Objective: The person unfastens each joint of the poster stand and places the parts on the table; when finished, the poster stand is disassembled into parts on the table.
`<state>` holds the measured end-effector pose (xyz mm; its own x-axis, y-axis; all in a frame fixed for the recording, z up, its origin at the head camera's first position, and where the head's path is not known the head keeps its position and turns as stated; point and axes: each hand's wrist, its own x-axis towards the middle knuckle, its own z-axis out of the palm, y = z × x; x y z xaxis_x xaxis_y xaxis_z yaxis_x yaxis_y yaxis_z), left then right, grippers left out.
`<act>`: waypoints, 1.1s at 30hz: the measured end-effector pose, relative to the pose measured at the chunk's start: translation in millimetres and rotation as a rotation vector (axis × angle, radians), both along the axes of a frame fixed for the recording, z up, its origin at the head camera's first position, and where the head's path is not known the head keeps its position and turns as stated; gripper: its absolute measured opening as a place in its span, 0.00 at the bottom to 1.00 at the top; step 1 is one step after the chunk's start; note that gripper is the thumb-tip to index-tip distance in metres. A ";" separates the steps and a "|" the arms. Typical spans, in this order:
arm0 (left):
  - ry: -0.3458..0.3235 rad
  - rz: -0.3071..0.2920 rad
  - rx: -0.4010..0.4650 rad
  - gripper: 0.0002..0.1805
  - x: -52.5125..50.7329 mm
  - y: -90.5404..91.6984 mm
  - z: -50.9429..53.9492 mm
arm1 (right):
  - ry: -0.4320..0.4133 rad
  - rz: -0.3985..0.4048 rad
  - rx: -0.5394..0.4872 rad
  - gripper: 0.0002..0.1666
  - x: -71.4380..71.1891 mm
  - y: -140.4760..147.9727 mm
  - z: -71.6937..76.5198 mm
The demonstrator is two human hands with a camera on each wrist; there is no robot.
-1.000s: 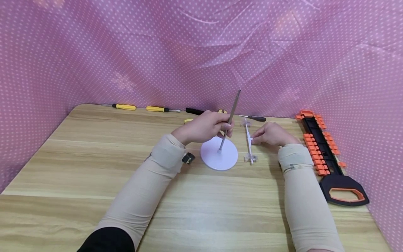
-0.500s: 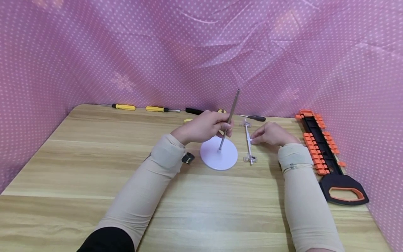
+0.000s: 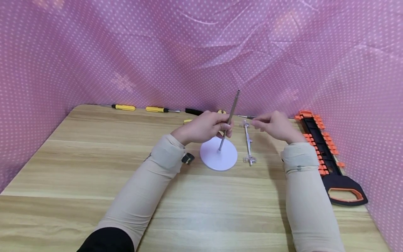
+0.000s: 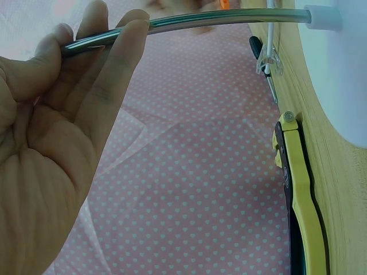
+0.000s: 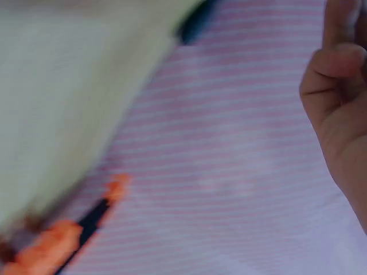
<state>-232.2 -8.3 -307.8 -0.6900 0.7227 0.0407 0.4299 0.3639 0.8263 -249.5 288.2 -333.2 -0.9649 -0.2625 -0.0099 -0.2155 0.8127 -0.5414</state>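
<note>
Pliers [image 4: 298, 183] clearest from left wrist; left hand [image 3: 203, 126] pinches rod [image 3: 234, 104]; right hand's [image 3: 277, 126] grip unclear.

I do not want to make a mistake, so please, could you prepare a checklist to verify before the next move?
1. Left hand holding the metal rod: ok.
2. Rod's lower end in the white base: ok.
3. Base resting on the table: ok.
4. White bar joined to the rod: not ok, it is apart.
5. Right hand holding anything: cannot tell, its fingertips are unclear.
</note>
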 end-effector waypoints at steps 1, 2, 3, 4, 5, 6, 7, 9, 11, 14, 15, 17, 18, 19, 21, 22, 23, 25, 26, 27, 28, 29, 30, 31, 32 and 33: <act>0.001 -0.001 -0.001 0.10 -0.1 -0.1 0.1 | 0.038 -0.003 -0.022 0.22 3.1 -4.3 6.0; 0.001 -0.002 -0.003 0.10 -0.4 -0.1 -0.1 | 0.079 -0.005 -0.047 0.22 6.6 -9.1 11.8; 0.001 -0.003 -0.003 0.10 -0.6 -0.1 -0.2 | 0.114 -0.009 -0.071 0.22 10.9 -14.3 17.6; 0.003 -0.004 -0.004 0.10 -0.9 -0.1 -0.4 | 0.153 -0.011 -0.094 0.21 15.2 -19.6 23.1; 0.004 -0.006 -0.003 0.10 -1.2 -0.1 -0.6 | 0.187 -0.010 -0.121 0.21 19.7 -24.8 28.1; 0.008 -0.009 -0.004 0.10 -1.0 -0.1 -0.7 | 0.211 -0.011 -0.152 0.20 24.6 -30.4 33.0; 0.011 -0.010 -0.004 0.10 -0.7 -0.1 -0.7 | 0.232 -0.011 -0.184 0.20 29.7 -36.0 37.6; 0.018 -0.013 -0.004 0.10 -0.3 -0.2 -0.7 | 0.261 -0.004 -0.257 0.19 39.0 -46.4 44.9; 0.029 -0.018 -0.007 0.10 0.2 -0.6 -0.6 | 0.303 0.025 -0.322 0.17 45.6 -55.6 49.0; 0.035 -0.023 -0.012 0.11 -0.4 -1.0 -0.9 | 0.366 0.093 -0.408 0.15 51.9 -67.5 51.6; 0.036 -0.023 -0.013 0.11 -0.8 -1.0 -1.1 | 0.389 0.114 -0.427 0.15 53.5 -70.8 51.9; 0.037 -0.023 -0.011 0.11 -0.8 -1.0 -0.9 | 0.414 0.135 -0.466 0.15 56.4 -76.9 52.6; 0.037 -0.023 -0.010 0.11 -0.9 -1.0 -0.7 | 0.421 0.141 -0.484 0.15 57.9 -79.4 53.1; 0.038 -0.023 -0.008 0.11 -0.8 -0.9 -0.5 | 0.428 0.143 -0.499 0.15 59.2 -81.5 53.5; 0.041 -0.022 -0.006 0.11 0.0 -0.9 0.5 | 0.437 0.145 -0.526 0.15 61.6 -85.0 54.4; 0.042 -0.023 -0.006 0.11 0.5 -1.0 1.0 | 0.442 0.143 -0.539 0.15 62.5 -86.6 55.0; 0.044 -0.023 -0.006 0.11 0.6 -1.0 1.3 | 0.449 0.144 -0.549 0.15 63.4 -88.0 55.4; 0.047 -0.023 -0.009 0.10 0.7 -1.2 1.6 | 0.461 0.135 -0.567 0.15 64.8 -90.5 55.8; 0.047 -0.022 -0.010 0.11 0.8 -1.2 1.8 | 0.465 0.130 -0.580 0.15 65.2 -91.7 55.8; 0.048 -0.022 -0.012 0.11 0.9 -1.3 1.8 | 0.462 0.124 -0.598 0.15 65.4 -93.0 55.6; 0.048 -0.021 -0.014 0.11 0.9 -1.3 1.8 | 0.458 0.120 -0.618 0.14 65.6 -94.4 55.2; 0.048 -0.019 -0.015 0.11 0.9 -1.2 1.8 | 0.456 0.116 -0.637 0.14 65.4 -95.8 54.6; 0.048 -0.019 -0.017 0.11 0.9 -1.2 1.7 | 0.452 0.111 -0.656 0.14 65.2 -97.3 54.0; 0.047 -0.019 -0.019 0.11 1.0 -1.1 1.7 | 0.448 0.108 -0.674 0.13 65.0 -98.8 53.4; 0.047 -0.019 -0.021 0.11 1.1 -1.2 1.6 | 0.442 0.105 -0.690 0.13 64.6 -100.2 52.6; 0.050 -0.019 -0.023 0.10 1.1 -1.2 1.4 | 0.439 0.100 -0.697 0.13 64.4 -101.8 51.8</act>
<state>-231.2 -9.4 -306.4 -0.6737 0.7367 0.0579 0.4774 0.3740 0.7951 -185.1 186.4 -281.4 -0.8151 -0.1540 0.5585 -0.5777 0.2881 -0.7637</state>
